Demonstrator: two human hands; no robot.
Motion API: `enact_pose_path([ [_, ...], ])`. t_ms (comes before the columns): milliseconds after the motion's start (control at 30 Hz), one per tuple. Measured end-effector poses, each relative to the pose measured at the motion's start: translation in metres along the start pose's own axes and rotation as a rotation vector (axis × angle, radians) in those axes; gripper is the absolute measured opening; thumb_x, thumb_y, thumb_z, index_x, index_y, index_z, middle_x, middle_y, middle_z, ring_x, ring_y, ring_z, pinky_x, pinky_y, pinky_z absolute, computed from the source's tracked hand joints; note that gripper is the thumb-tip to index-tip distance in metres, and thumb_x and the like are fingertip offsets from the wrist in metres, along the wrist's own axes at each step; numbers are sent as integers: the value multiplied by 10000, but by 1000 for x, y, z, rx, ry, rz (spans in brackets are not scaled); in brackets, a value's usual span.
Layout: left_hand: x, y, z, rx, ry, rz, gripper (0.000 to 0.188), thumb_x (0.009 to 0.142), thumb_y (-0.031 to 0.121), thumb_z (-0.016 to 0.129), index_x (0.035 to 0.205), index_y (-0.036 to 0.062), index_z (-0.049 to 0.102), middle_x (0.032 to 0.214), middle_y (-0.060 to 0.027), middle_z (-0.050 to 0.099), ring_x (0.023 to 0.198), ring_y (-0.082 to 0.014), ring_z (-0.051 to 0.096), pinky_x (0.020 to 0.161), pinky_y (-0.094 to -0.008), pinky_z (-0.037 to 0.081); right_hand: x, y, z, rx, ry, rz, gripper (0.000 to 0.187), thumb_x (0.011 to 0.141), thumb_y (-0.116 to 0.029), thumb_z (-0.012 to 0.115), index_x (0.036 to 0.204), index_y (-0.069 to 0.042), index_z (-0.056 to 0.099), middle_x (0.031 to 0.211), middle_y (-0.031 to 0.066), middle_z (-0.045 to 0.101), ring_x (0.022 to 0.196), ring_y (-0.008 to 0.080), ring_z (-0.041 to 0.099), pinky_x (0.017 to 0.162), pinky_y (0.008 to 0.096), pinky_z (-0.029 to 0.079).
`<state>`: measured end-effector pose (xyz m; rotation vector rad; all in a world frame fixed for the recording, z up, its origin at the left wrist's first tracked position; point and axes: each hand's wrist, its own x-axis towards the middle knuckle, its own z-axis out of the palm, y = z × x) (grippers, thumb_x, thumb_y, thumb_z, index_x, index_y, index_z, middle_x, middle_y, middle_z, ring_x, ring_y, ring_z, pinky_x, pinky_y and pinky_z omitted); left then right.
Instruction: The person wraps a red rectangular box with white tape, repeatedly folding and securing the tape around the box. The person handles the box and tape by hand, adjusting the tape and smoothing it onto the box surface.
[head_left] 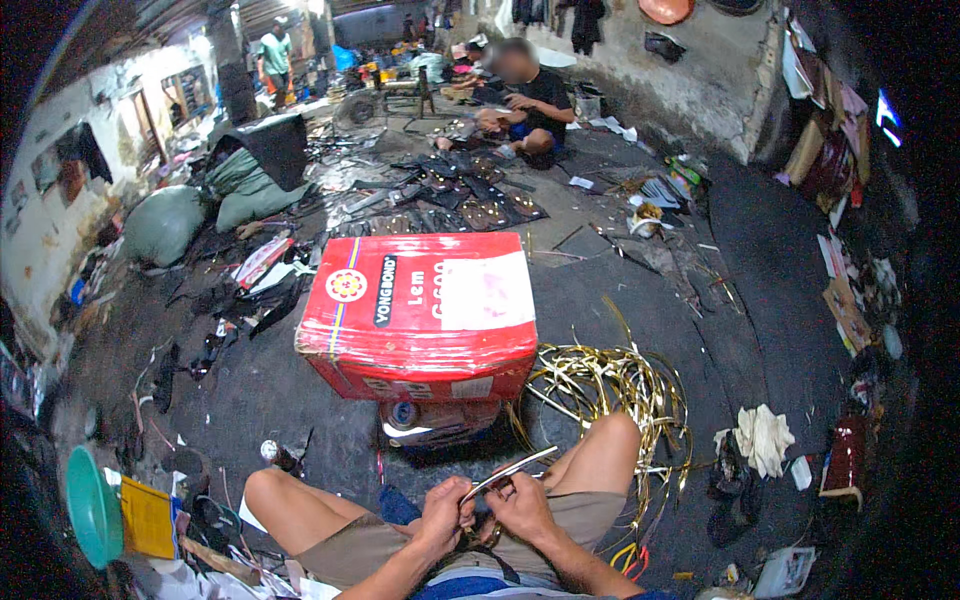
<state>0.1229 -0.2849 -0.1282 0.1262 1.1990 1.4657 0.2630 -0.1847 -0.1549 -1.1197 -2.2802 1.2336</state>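
Note:
Over my lap, my left hand is closed, its fingers pinching one end of a thin shiny strip. Close beside it, my right hand is closed too, with its fingers gripping the same strip lower down. The strip's free end slants up and to the right past my right hand. Something dark and brownish lies between and below my hands, too covered to name. Right of my knee, a tangled heap of gold strips spreads over the floor.
A red carton stands in front of me on a low support. Left are a green basin and a yellow box. A crumpled white cloth lies right. Farther off, dark cut pieces cover the floor near a seated person.

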Motion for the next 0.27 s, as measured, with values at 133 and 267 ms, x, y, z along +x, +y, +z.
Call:
enact_pose_path([
  [133, 7, -7, 12, -75, 68, -45, 124, 1033, 161, 582, 925, 105, 558, 623, 30, 445, 496, -79, 396, 445, -253, 322, -9, 7, -2, 224, 121, 37, 430, 831, -96, 833, 1149, 5, 561, 856, 64, 697, 699, 85, 640, 603, 257, 514],
  [267, 23, -18, -9, 293, 266, 170, 112, 984, 166, 647, 1046, 74, 642, 692, 6, 566, 523, -108, 466, 477, -261, 380, -12, -8, -1, 460, 73, -4, 629, 866, -117, 831, 1346, -22, 435, 984, 93, 698, 838, 119, 658, 761, 251, 531],
])
